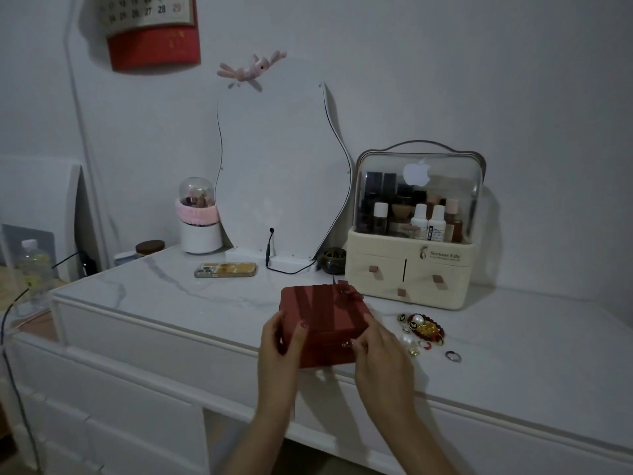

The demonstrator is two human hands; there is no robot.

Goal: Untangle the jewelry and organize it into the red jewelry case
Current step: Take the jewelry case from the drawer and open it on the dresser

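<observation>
The red jewelry case [322,311] stands closed on the white dresser top near its front edge, a ribbon bow on its lid. My left hand [279,341] grips the case's left front corner, thumb on the front face. My right hand [378,347] holds the right front side, its fingers at the small gold clasp [346,344]. Just right of the case lies a tangled pile of jewelry [423,329]: pearls, a dark red bead bracelet, gold pieces. A single ring [452,356] lies apart at its right.
Behind the case stand a cream cosmetics organizer [411,272] with a clear dome, a dark round pot [330,260], a curvy mirror [281,166] with a black cable, a phone [226,270] and a white brush holder [200,231]. The dresser's front edge [205,332] runs diagonally.
</observation>
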